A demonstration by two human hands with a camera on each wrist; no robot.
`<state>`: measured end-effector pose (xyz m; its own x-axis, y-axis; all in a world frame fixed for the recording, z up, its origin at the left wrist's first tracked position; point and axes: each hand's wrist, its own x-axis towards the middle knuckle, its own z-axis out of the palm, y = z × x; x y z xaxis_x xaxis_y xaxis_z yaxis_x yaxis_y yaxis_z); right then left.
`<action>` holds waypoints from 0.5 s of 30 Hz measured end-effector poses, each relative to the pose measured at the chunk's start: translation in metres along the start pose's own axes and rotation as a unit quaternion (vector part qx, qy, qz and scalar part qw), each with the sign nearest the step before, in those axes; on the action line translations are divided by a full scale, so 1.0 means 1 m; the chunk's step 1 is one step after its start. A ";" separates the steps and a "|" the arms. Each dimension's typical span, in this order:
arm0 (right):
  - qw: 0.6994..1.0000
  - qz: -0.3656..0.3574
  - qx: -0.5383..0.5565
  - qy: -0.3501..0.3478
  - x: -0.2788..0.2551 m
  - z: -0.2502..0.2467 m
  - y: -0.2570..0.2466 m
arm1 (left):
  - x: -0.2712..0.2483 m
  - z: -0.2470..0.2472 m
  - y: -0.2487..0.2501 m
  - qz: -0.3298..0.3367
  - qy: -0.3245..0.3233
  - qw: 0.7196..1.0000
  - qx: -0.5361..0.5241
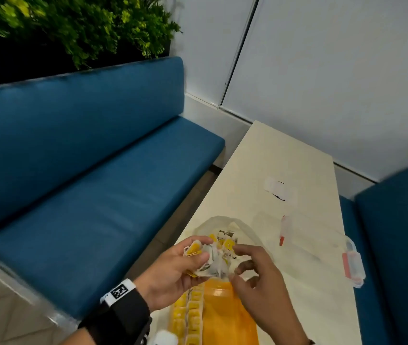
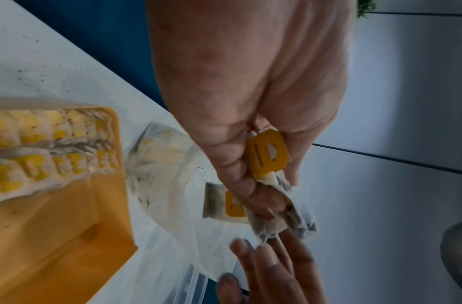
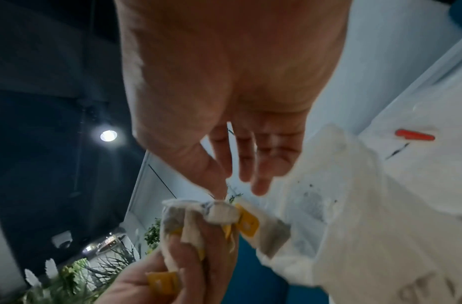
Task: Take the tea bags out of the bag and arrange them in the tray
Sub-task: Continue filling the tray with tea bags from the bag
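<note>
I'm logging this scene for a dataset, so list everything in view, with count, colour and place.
Tea bags in hand: a bunch, white with yellow tags, held above the table.
Tea bags in tray: two rows, yellow-tagged, left side of tray.
Tray: one, orange, near table edge.
Plastic bag: one, clear, beyond the tray.
Clear box: one, red latches, right of the bag.
Table: one, cream.
Benches: two, blue, either side of the table.
Plant: green, behind left bench.
Left hand: grips the bunch.
Right hand: fingers at the bunch.
</note>
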<state>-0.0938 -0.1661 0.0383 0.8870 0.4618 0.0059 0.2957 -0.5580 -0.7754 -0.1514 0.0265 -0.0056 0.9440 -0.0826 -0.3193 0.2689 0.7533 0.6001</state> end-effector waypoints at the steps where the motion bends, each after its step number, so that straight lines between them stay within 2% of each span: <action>1: 0.999 0.008 0.003 -0.035 -0.002 0.006 0.001 | -0.003 -0.001 -0.002 -0.003 -0.004 1.000 -0.022; 3: 0.997 0.015 -0.007 -0.075 -0.004 0.019 0.005 | -0.009 -0.004 -0.006 -0.010 -0.003 0.998 -0.058; 5: 0.997 0.014 0.000 -0.079 -0.006 0.030 0.009 | -0.013 -0.006 -0.010 -0.017 -0.001 0.997 -0.082; 11: 1.000 0.018 -0.015 0.007 -0.008 0.044 0.009 | -0.017 -0.015 -0.018 -0.045 0.035 0.989 -0.135; 15: 0.998 0.024 -0.065 0.003 -0.012 0.052 0.003 | -0.013 -0.020 -0.032 -0.048 0.090 0.992 -0.071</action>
<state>-0.1223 -0.1376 0.0033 0.9032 0.4286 -0.0255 0.2959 -0.6643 -0.6864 -0.1759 0.0167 -0.0358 0.8631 -0.0502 -0.5025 0.3137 0.8330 0.4556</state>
